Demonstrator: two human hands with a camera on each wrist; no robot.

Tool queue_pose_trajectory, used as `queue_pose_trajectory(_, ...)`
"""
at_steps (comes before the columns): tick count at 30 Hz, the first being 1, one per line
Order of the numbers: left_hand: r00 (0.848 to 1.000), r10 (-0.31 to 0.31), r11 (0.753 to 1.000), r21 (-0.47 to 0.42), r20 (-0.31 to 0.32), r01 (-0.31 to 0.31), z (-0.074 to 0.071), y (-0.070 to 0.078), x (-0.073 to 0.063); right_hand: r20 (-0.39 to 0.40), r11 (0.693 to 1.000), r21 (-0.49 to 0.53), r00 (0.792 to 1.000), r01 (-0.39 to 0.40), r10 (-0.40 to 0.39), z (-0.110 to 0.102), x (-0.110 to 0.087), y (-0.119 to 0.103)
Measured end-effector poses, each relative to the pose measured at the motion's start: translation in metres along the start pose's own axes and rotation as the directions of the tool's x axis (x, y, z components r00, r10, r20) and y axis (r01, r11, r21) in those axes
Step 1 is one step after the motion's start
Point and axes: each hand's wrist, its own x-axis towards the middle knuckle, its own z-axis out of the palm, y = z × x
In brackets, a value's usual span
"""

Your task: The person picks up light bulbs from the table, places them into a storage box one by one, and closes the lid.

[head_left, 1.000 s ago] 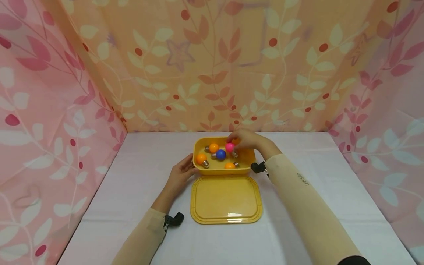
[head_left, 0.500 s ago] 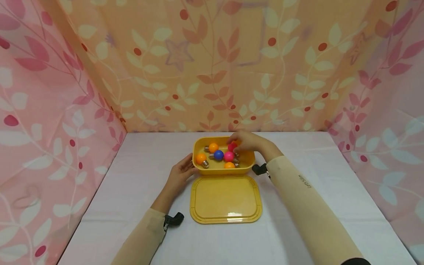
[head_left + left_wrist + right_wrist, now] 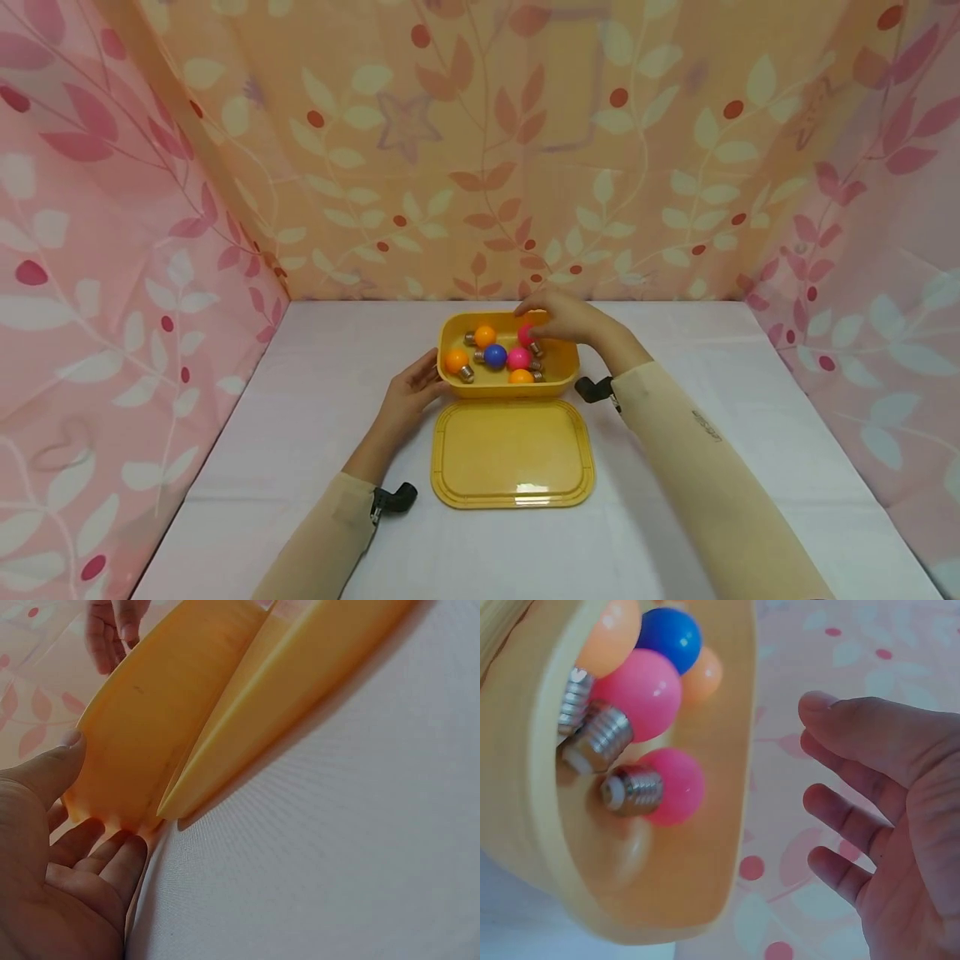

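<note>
A yellow plastic box [image 3: 502,391] stands at the back middle of the table in the head view. Toy-like light bulbs with metal screw bases lie in it: a blue bulb [image 3: 496,357], a pink bulb [image 3: 519,359], a second pink bulb [image 3: 679,787] and several orange bulbs [image 3: 485,336]. My left hand [image 3: 407,395] holds the box's left end, its thumb at the rim and fingers against the outer wall. Over the box's right back corner is my right hand [image 3: 922,780], fingers apart and loosely bent, holding nothing.
Flat in front of the box lies a yellow lid [image 3: 512,454]. White cloth [image 3: 330,375] covers the table. Patterned fabric walls [image 3: 480,167] stand behind and on both sides.
One pink bulb has come to lie beside the blue one. The right hand has let go of the other pink bulb and lifted slightly. The left hand stays at the box.
</note>
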Motion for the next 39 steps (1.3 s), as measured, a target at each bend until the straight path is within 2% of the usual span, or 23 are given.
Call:
queue_pose_trajectory(12,1.000,0.000,1.000,0.016,-0.007,0.000,0.002,-0.003,-0.002,-0.108,0.998,-0.014,0.993,0.054,-0.055,-0.006,-0.026,-0.022)
queue_pose_trajectory(21,1.000,0.002,1.000,0.010,-0.008,-0.002,0.002,-0.002,-0.002,-0.201,0.989,-0.051,0.969,0.139,-0.147,-0.009,-0.047,-0.035)
queue_pose_trajectory(29,1.000,0.003,1.000,0.004,-0.006,-0.003,0.000,-0.002,0.000,-0.232,0.994,-0.017,0.967,0.105,-0.106,-0.005,-0.065,-0.040)
queue_pose_trajectory(39,1.000,-0.007,1.000,-0.005,-0.006,0.007,0.000,0.001,-0.003,-0.288,0.991,-0.025,0.948,0.134,-0.136,0.006,-0.092,-0.037)
